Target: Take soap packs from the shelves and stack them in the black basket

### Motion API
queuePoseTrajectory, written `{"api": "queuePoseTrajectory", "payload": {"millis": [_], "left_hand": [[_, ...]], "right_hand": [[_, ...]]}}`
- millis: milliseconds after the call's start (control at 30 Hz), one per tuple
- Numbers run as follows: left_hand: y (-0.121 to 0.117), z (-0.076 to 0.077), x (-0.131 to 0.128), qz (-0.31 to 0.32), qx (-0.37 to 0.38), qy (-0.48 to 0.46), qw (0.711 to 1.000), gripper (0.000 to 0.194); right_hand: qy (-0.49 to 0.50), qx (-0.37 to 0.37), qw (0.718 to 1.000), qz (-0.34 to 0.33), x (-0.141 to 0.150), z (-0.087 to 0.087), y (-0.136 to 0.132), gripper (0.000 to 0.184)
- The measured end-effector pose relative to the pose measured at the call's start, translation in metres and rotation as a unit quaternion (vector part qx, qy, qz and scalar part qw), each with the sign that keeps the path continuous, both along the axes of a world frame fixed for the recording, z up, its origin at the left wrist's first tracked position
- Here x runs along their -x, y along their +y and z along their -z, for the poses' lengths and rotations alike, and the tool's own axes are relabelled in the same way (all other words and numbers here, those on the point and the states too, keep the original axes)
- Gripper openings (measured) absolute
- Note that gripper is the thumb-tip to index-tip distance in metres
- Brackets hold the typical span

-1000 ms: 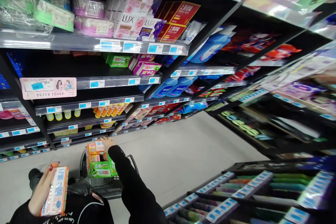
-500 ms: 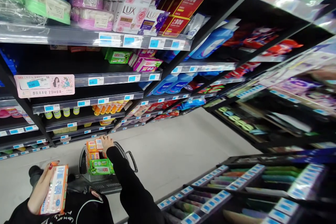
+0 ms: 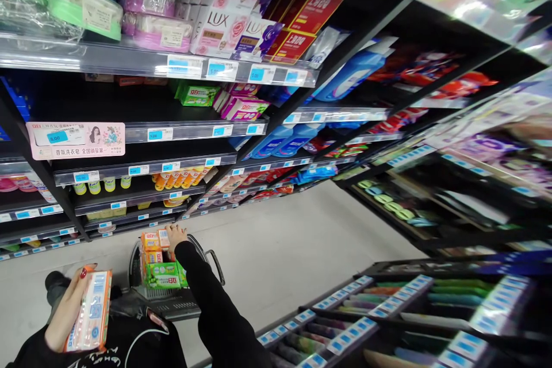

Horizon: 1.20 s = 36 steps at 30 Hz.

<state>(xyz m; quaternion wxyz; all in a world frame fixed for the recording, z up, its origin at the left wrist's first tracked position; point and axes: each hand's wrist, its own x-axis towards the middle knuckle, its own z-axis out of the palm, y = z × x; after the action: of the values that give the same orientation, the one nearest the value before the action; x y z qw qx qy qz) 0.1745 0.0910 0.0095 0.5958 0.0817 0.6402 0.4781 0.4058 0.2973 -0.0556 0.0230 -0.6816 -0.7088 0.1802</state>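
Observation:
My left hand (image 3: pixel 69 307) is closed around a flat orange and white soap pack (image 3: pixel 90 313), held upright near my chest at the lower left. My right arm in a black sleeve reaches down and forward to a grey shopping basket (image 3: pixel 172 299) on the floor. My right hand (image 3: pixel 175 236) rests on the orange soap packs (image 3: pixel 152 241) stacked at the basket's far end; its fingers are mostly hidden. Green soap packs (image 3: pixel 166 275) lie in the basket below them.
Black shelves (image 3: pixel 142 63) with blue price tags line the left, holding Lux soap boxes (image 3: pixel 219 26), red boxes (image 3: pixel 297 23) and blue detergent bottles (image 3: pixel 345 77). Another shelf unit (image 3: pixel 388 305) stands close at the lower right. A pale floor aisle (image 3: pixel 293 241) runs ahead.
The view has tilted slightly. My right hand has stayed on the orange packs in the basket, and my left hand still holds its pack.

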Motion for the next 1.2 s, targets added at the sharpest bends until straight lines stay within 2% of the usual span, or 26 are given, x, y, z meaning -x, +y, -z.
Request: {"api": "queuePoseTrajectory", "payload": {"millis": [133, 200, 267, 333, 367, 400, 467, 500, 567, 633, 667, 700, 767, 800, 833, 900, 1000, 1033, 1067, 1200], "left_hand": [[0.0, -0.002, -0.001, -0.032, 0.027, -0.04, 0.998, 0.063], [0.001, -0.003, -0.002, -0.053, 0.04, -0.052, 0.996, 0.057], [0.003, -0.004, -0.003, -0.078, 0.024, -0.055, 0.995, 0.054], [0.007, -0.005, -0.005, -0.096, -0.008, -0.055, 0.994, 0.059], [0.008, -0.006, -0.007, -0.101, -0.02, -0.049, 0.993, 0.064], [0.01, -0.007, -0.009, -0.1, -0.027, -0.038, 0.994, 0.068], [0.012, -0.008, -0.014, -0.089, -0.042, -0.025, 0.995, 0.075], [0.012, -0.01, -0.017, -0.083, -0.052, -0.032, 0.995, 0.077], [0.012, -0.011, -0.022, -0.068, -0.083, -0.079, 0.991, 0.081], [0.011, -0.012, -0.024, -0.043, -0.122, -0.139, 0.982, 0.078], [0.01, -0.011, -0.024, -0.024, -0.143, -0.158, 0.977, 0.073], [0.01, -0.011, -0.023, -0.004, -0.163, -0.168, 0.972, 0.066], [0.01, -0.009, -0.018, 0.034, -0.178, -0.163, 0.97, 0.055], [0.011, -0.008, -0.015, 0.045, -0.175, -0.147, 0.972, 0.052], [0.012, -0.007, -0.013, 0.048, -0.169, -0.128, 0.976, 0.049], [0.014, -0.007, -0.008, 0.044, -0.152, -0.089, 0.983, 0.046], [0.016, -0.01, -0.008, 0.038, -0.133, -0.061, 0.989, 0.045], [0.016, -0.012, -0.01, 0.037, -0.128, -0.052, 0.99, 0.045], [0.016, -0.013, -0.011, 0.035, -0.126, -0.043, 0.99, 0.045], [0.018, -0.013, -0.014, 0.043, -0.125, -0.028, 0.991, 0.05]], "right_hand": [[0.07, 0.01, 0.997, -0.017, 0.003, -0.03, -0.005, 0.037], [0.111, 0.021, 0.993, -0.037, 0.01, -0.048, -0.023, 0.036], [0.16, 0.035, 0.984, -0.071, 0.025, -0.067, -0.057, 0.037], [0.214, 0.06, 0.968, -0.118, 0.047, -0.085, -0.1, 0.043], [0.246, 0.077, 0.955, -0.145, 0.059, -0.092, -0.12, 0.057], [0.277, 0.099, 0.945, -0.144, 0.071, -0.097, -0.138, 0.073], [0.295, 0.13, 0.939, -0.12, 0.088, -0.103, -0.159, 0.104], [0.298, 0.142, 0.939, -0.101, 0.093, -0.103, -0.161, 0.112], [0.313, 0.15, 0.934, -0.082, 0.092, -0.098, -0.155, 0.111], [0.39, 0.144, 0.906, -0.083, 0.08, -0.087, -0.141, 0.096], [0.468, 0.159, 0.866, -0.072, 0.072, -0.08, -0.134, 0.088], [0.56, 0.191, 0.804, -0.052, 0.063, -0.074, -0.128, 0.08], [0.713, 0.284, 0.641, -0.003, 0.047, -0.065, -0.123, 0.065], [0.754, 0.322, 0.572, 0.016, 0.041, -0.063, -0.122, 0.063], [0.778, 0.35, 0.521, 0.028, 0.036, -0.063, -0.123, 0.068], [0.816, 0.373, 0.44, 0.032, 0.031, -0.068, -0.127, 0.078], [0.876, 0.396, 0.275, 0.036, 0.03, -0.087, -0.133, 0.068], [0.885, 0.397, 0.241, 0.042, 0.031, -0.095, -0.133, 0.065], [0.889, 0.392, 0.229, 0.054, 0.032, -0.102, -0.134, 0.062], [0.889, 0.367, 0.227, 0.154, 0.038, -0.12, -0.128, 0.045]]}}
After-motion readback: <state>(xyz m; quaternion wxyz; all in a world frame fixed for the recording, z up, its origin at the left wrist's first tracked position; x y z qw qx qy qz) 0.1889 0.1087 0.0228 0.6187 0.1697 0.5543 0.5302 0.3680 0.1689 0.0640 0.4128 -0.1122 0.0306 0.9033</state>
